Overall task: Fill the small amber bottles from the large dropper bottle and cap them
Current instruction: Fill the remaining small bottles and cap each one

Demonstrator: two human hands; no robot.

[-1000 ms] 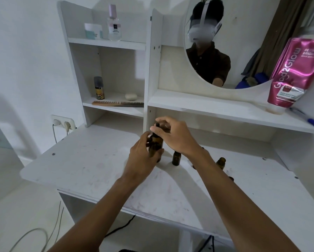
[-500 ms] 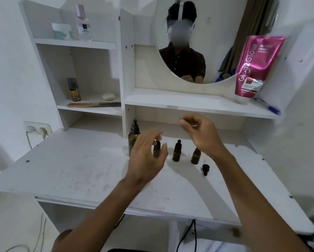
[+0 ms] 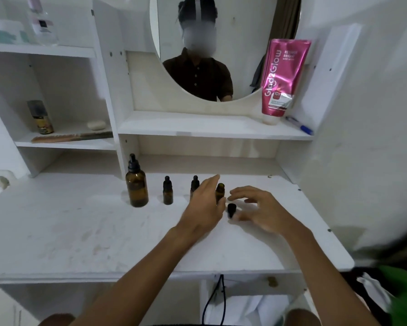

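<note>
loose cap (image 3: 231, 209) sits just in front of the 1 uncapped bottle (image 3: 220, 191), between both hands. right hand (image 3: 261, 212), spread and empty, is closest; left hand (image 3: 205, 205), fingers straight, flanks the upright bottle.

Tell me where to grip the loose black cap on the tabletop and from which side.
Pinch the black cap across its round sides, thumb and forefinger, coming from above and the right, where the right hand hovers beside it. It is small and low, and the uncapped small amber bottle and left hand likely block the left.
</note>
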